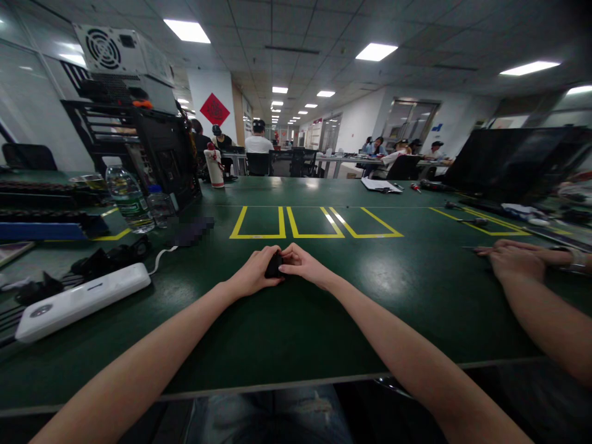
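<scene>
Head view: at frame centre, left hand (253, 271) and right hand (301, 264) each grip a small black object (274, 266) on the green worktop (296, 320), fingers pinching it and mostly hiding it. Water bottle (129, 200) label, left, is unreadable.

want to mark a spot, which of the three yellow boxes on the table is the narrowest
The left box. It is the narrowest of the three outlines on the green table, next to the middle box and the right box, and sits just beyond the left hand.
</scene>
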A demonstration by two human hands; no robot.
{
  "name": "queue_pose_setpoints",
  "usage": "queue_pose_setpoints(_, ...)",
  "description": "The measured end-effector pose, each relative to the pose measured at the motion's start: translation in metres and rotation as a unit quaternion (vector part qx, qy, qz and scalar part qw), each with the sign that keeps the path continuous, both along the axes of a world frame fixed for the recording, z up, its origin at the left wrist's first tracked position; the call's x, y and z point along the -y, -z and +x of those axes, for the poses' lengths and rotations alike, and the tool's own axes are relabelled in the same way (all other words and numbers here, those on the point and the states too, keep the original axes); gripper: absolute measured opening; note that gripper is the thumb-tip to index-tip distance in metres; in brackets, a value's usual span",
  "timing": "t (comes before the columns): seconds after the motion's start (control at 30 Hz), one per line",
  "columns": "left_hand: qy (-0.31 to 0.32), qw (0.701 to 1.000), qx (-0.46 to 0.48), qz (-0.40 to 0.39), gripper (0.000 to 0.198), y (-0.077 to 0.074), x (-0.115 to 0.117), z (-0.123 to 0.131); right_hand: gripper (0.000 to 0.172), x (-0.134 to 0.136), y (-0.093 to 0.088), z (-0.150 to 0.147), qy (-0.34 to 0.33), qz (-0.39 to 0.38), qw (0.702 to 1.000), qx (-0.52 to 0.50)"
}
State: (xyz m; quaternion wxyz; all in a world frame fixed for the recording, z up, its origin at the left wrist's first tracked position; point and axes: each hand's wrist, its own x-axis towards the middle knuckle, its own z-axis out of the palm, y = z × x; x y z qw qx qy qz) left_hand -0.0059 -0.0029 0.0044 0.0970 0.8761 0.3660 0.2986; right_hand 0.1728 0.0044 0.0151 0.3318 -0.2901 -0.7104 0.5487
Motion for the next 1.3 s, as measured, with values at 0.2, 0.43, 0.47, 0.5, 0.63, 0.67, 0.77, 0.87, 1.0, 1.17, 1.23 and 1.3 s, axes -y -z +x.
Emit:
queue_pose_setpoints(0.2, 0.005, 1.0, -0.002, 0.002, 0.059, -0.001, 0.0, -0.001, 0.021, 0.0, 0.003, -0.002, 0.035, 0.024, 0.999, 0.011)
queue_pose_setpoints(0.43, 0.006, 1.0, 0.006, -0.004, 0.058, -0.003, 0.003, 0.0, 0.029, -0.004, 0.01, -0.005, 0.074, 0.025, 0.996, 0.04)
queue_pose_setpoints(0.47, 0.003, 1.0, 0.005, -0.006, 0.058, -0.003, 0.003, 0.0, 0.029, -0.004, 0.009, -0.004, 0.071, 0.023, 0.996, 0.041)
queue_pose_setpoints(0.5, 0.002, 1.0, 0.004, -0.007, 0.057, -0.004, 0.003, 0.0, 0.029, -0.004, 0.009, -0.003, 0.064, 0.022, 0.997, 0.04)
queue_pose_setpoints(0.63, 0.005, 1.0, 0.001, -0.008, 0.056, -0.004, 0.003, 0.0, 0.025, -0.003, 0.004, 0.0, 0.022, 0.021, 0.999, 0.023)
queue_pose_setpoints(0.67, 0.006, 1.0, 0.0, -0.007, 0.056, -0.004, 0.003, 0.0, 0.026, -0.002, 0.003, 0.0, 0.012, 0.019, 1.0, 0.017)
queue_pose_setpoints(0.77, 0.002, 1.0, 0.002, -0.004, 0.057, -0.003, 0.002, 0.0, 0.028, -0.001, 0.002, -0.001, -0.001, 0.017, 1.0, -0.002)
queue_pose_setpoints(0.87, -0.001, 1.0, 0.003, 0.0, 0.058, -0.001, 0.001, 0.0, 0.022, -0.002, 0.005, -0.003, 0.022, 0.029, 0.999, -0.009)
queue_pose_setpoints(1.0, 0.001, 1.0, 0.0, 0.002, 0.059, -0.001, 0.0, 0.0, 0.02, -0.004, 0.009, -0.006, 0.052, 0.044, 0.998, 0.002)
queue_pose_setpoints(1.17, 0.0, 1.0, -0.005, -0.005, 0.058, -0.001, 0.001, -0.001, 0.026, -0.004, 0.007, -0.005, 0.075, 0.014, 0.997, 0.031)
queue_pose_setpoints(1.23, 0.001, 1.0, -0.007, -0.005, 0.057, -0.001, 0.001, -0.001, 0.025, -0.003, 0.005, -0.004, 0.061, 0.007, 0.998, 0.031)
queue_pose_setpoints(1.3, 0.003, 1.0, -0.008, -0.001, 0.057, -0.001, 0.001, -0.001, 0.026, -0.002, 0.002, -0.002, 0.033, 0.007, 0.999, 0.019)
